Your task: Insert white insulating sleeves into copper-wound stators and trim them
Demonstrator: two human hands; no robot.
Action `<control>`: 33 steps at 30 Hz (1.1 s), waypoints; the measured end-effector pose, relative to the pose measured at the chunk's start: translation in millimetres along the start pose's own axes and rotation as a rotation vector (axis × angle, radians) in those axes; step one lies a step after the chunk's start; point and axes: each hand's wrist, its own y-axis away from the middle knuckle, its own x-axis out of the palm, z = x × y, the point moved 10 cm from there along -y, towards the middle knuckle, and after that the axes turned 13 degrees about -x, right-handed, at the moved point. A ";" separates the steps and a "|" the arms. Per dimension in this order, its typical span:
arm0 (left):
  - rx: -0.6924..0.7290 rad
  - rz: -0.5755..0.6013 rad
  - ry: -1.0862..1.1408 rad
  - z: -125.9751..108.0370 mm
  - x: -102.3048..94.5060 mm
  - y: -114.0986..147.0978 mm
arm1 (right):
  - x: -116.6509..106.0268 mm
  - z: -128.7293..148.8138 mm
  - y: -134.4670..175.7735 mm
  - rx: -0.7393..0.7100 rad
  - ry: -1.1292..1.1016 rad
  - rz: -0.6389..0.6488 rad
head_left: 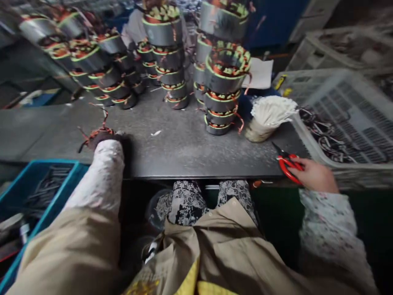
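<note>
At the left of the bench my left hand (106,136), in a dark covering, is at a motor stator (96,133) with orange windings and loose leads sticking up. It seems closed on the stator, though most of its fingers are hidden. On the right, my right hand (316,175) is wrapped round the red handles of a pair of scissors (288,166), whose dark blades point away and to the left over the bench edge. Just beyond them stands a bundle of white ties or sleeves (272,112) in a round container.
Stacked stators rise at the back left (95,65), the middle (172,69) and right of the middle (222,90). A white crate (346,164) with cables is at the right. A blue bin (55,162) of dark parts sits low left. A white scrap (156,133) lies on the bench (172,153).
</note>
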 end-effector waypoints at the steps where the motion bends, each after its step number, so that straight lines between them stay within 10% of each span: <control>1: -0.093 -0.024 -0.002 6.9 7.7 -0.7 | -1.9 4.4 -5.0 -0.026 -0.005 -0.042; 5: -0.212 -0.053 0.030 8.0 38.8 24.2 | -2.8 21.4 -22.3 -0.100 -0.007 -0.226; 11: 0.607 -0.046 0.176 -111.3 41.1 89.5 | -14.6 70.3 -50.4 -0.251 -0.335 -0.616; 15: 0.896 -0.019 0.213 -170.5 39.5 131.8 | -19.3 88.2 -72.9 -0.322 -0.357 -0.661; 22: 0.745 -0.223 0.699 -229.7 48.4 163.9 | -42.4 85.9 -53.2 -0.457 -0.684 -0.844; 28: 0.583 -0.348 1.021 -213.0 35.9 175.6 | -81.8 135.2 45.8 -0.721 -0.774 -1.332; 33: 0.575 -0.527 0.762 -215.8 27.6 210.2 | -66.3 169.3 100.1 -0.730 -0.768 -1.432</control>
